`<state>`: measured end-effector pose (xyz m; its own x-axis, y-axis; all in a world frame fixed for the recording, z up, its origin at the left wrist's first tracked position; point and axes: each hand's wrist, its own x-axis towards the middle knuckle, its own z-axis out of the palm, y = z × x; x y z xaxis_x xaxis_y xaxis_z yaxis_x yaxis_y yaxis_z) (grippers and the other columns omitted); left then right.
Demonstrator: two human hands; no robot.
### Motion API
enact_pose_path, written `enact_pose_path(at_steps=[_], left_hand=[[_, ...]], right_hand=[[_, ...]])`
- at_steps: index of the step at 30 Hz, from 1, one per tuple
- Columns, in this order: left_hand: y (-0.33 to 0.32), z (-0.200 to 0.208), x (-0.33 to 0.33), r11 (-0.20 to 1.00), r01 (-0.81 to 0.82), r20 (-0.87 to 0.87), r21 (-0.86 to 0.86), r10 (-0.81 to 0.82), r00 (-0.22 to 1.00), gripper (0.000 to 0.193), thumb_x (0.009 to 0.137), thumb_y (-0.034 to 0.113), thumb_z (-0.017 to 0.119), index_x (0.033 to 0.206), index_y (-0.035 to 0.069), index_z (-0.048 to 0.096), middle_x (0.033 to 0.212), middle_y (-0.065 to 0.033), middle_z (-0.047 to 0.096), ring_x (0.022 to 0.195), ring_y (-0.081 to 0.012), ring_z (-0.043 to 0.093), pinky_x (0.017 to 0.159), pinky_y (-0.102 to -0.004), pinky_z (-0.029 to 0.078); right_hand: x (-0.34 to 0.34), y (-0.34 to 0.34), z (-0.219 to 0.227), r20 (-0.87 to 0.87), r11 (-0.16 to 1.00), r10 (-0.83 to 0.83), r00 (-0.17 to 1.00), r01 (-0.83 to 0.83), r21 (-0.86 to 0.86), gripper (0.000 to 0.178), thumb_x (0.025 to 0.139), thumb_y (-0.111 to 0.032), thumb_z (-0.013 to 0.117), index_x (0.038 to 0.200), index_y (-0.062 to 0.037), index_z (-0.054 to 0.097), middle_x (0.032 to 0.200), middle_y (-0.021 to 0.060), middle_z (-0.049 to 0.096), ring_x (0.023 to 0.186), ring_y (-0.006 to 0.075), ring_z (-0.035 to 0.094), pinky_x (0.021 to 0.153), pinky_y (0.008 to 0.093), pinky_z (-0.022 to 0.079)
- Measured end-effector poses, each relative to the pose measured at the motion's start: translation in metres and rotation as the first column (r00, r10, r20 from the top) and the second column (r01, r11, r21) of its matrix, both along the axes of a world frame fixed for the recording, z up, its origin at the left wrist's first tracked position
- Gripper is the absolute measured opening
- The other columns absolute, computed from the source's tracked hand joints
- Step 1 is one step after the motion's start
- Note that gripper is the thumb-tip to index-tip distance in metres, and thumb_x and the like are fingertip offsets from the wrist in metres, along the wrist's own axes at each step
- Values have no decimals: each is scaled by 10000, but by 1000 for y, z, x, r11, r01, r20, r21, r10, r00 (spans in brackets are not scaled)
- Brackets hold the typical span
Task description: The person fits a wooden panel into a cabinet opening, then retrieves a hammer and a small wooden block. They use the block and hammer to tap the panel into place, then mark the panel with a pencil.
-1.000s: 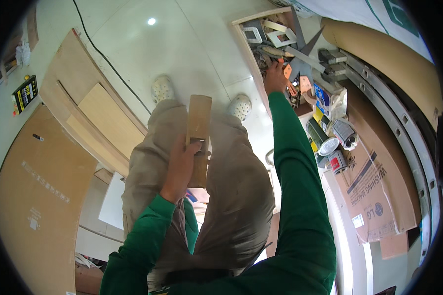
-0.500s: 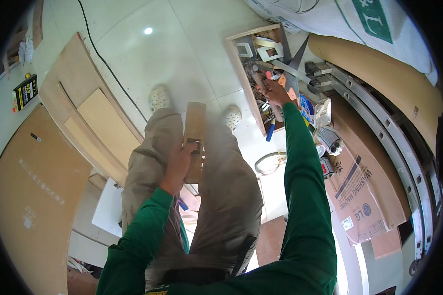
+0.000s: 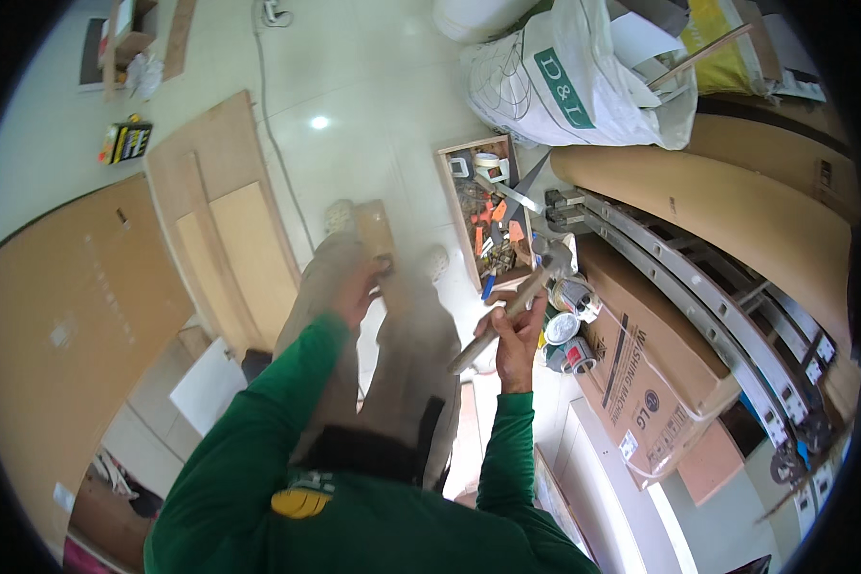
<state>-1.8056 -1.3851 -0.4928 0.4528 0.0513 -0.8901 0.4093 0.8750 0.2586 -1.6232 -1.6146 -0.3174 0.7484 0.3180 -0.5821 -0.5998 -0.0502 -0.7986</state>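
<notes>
Wooden-handled, the hammer (image 3: 531,289) now rises in our right hand (image 3: 517,346), the fingers wrapped about its shaft; previously we had that hand down in the tool box (image 3: 456,206). Our left hand (image 3: 357,292), blurred, still grips a wooden plane (image 3: 374,230). Beyond the right fingers lies the tool box; just right of them, paint cans (image 3: 576,354) crowd close. Farther right we find a carton (image 3: 655,392) with dark lettering and a round emblem, then a ladder (image 3: 679,263); well beyond the fingers, a white sack (image 3: 517,91) bears pale characters on green.
</notes>
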Motion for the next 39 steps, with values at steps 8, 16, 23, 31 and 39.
enact_pose_path(at_steps=[8, 16, 23, 31, 39], left_hand=[[23, 214, 89, 990, -92, 103, 111, 81, 991, 400, 960, 283, 802, 1303, 121, 676, 1207, -35, 714, 1142, -206, 674, 1047, -422, 516], [28, 388, 133, 971, -186, 292, 154, 135, 947, 438, 966, 270, 761, 1329, 53, 647, 1249, -82, 652, 1192, -246, 637, 1083, -465, 517], [9, 467, 149, 956, -235, 397, 175, 150, 906, 398, 983, 251, 762, 1316, 58, 659, 1234, -76, 663, 1164, -233, 646, 1045, -445, 540], [8, 467, 147, 946, -246, 427, 213, 136, 894, 401, 982, 245, 809, 1318, 71, 676, 1230, -66, 705, 1147, -224, 656, 1049, -453, 547], [-13, 497, 148, 938, -228, 439, 260, 96, 893, 390, 987, 242, 803, 1314, 73, 677, 1211, -45, 715, 1157, -208, 656, 1051, -439, 542]], right_hand=[[-48, -37, 179, 119, 949, 193, 974, -155, -275, 297, 1132, -329, 652, 1228, -48, 647, 725, -45, 526, 590, 42, 453, 518, 260, 340], [-72, -35, 301, 739, 985, 170, 652, -83, -153, 657, 1164, -610, 441, 1041, 2, 642, 734, -9, 501, 641, 88, 429, 575, 265, 310], [-69, -41, 319, 588, 784, 551, 592, -124, -609, 317, 1157, -254, 505, 1287, 16, 611, 809, 298, 650, 744, 552, 633, 626, 552, 454], [-82, -72, 328, 794, 940, 303, 528, -30, -339, 289, 1119, -179, 539, 1228, 22, 715, 897, 192, 703, 737, 356, 691, 636, 450, 493], [-61, -67, 311, 679, 828, 486, 550, -42, -559, 365, 1149, -289, 517, 1273, 14, 677, 878, 292, 680, 774, 525, 659, 645, 560, 478]])
